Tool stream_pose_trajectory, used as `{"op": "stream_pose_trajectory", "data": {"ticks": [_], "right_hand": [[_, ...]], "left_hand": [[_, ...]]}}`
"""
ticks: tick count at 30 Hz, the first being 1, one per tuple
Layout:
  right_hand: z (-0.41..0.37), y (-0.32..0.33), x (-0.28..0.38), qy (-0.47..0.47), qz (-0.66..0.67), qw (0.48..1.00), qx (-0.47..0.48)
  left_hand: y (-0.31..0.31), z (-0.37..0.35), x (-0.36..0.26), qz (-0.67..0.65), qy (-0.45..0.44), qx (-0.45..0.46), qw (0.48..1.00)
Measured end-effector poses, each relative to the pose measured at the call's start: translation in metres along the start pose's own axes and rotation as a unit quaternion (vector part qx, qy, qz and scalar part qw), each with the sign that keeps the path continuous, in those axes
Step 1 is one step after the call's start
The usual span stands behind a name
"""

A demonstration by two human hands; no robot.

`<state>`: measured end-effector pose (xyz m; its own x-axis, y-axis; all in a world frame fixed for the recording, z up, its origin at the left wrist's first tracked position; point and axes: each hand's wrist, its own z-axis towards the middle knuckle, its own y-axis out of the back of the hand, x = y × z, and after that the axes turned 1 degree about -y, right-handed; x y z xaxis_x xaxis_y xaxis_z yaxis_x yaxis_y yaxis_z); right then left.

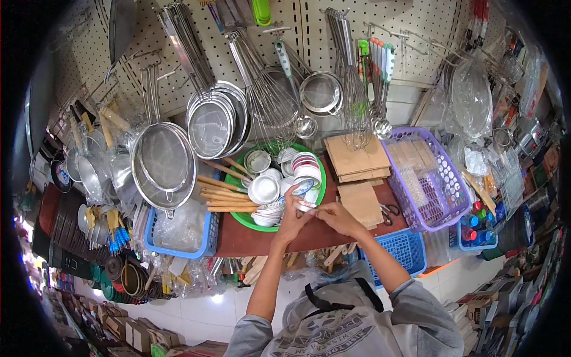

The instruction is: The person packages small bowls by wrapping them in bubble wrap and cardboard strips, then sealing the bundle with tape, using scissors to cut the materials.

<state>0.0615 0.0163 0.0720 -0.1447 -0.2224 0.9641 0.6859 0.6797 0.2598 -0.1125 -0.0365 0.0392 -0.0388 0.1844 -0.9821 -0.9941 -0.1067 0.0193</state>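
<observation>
My left hand (290, 219) is closed around a small white dish (306, 206) with a coloured rim, held over the front edge of the green basin (323, 193). My right hand (338, 218) pinches the near side of the same dish with its fingertips. Just beyond my left fingers sits a blue-patterned white spoon or dish (303, 187), partly hidden. Inside the basin are stacked white bowls (263, 189), a pile of small dishes (269, 213), and red-rimmed bowls (306, 163). Several wooden handles (231, 202) stick out over the basin's left side.
Brown paper bags (357, 156) and scissors (389, 214) lie right of the basin, beside a purple basket (428, 184). Blue baskets (181, 247) stand at the table's left and lower right. Strainers (163, 157) and whisks (264, 89) hang low behind.
</observation>
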Motion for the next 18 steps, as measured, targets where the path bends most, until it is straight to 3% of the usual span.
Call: {"op": "stream_pose_trajectory", "data": {"ticks": [3, 7, 10, 13, 16, 18], "right_hand": [[0.001, 0.008, 0.009, -0.009, 0.000, 0.999, 0.048], [0.002, 0.011, 0.014, -0.018, 0.045, 0.995, 0.091], [0.009, 0.012, -0.001, 0.018, 0.002, 0.997, 0.080], [0.010, 0.008, -0.001, 0.032, -0.029, 0.998, 0.038], [0.008, 0.009, 0.006, -0.007, 0.019, 0.999, 0.044], [0.009, 0.012, 0.001, -0.043, 0.056, 0.994, 0.086]], "left_hand": [[-0.001, -0.001, -0.001, -0.027, 0.041, -0.018, 0.999], [0.004, -0.002, 0.020, -0.192, 0.029, 0.005, 0.981], [0.001, 0.001, 0.018, -0.185, 0.028, -0.014, 0.982], [-0.006, 0.000, 0.007, 0.022, -0.036, -0.042, 0.998], [-0.001, 0.000, 0.018, 0.003, -0.008, -0.032, 0.999], [0.001, -0.002, 0.019, -0.103, 0.019, -0.035, 0.994]]}}
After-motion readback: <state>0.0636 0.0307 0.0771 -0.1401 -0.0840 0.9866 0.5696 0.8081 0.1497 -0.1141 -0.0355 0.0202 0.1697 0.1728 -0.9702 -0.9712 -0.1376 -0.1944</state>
